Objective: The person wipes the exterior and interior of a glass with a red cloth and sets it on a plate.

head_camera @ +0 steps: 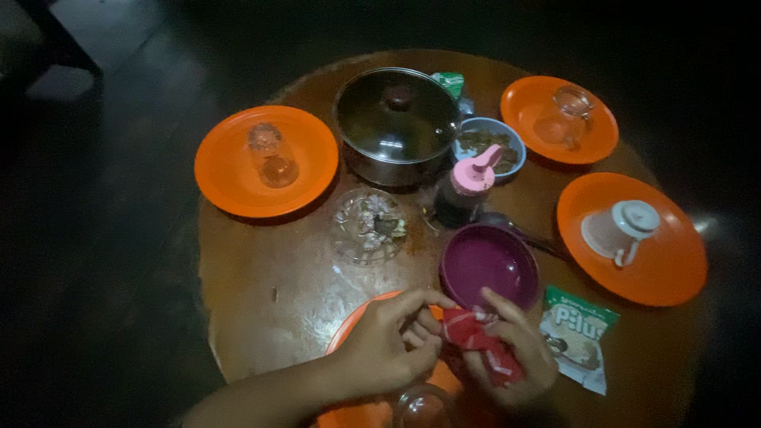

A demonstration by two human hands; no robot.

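both hands, left hand (388, 345) and right hand (514, 349), pinch a red sachet (476, 337) between closed fingertips, just below a purple bowl (489, 264) on the round wooden table (269, 277).

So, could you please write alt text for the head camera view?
Two bare hands, left hand and right hand, pinch a small red packet over a round wooden table. Around them are orange plates with upturned cups, a lidded steel pot, a purple bowl and a green-and-white snack packet.
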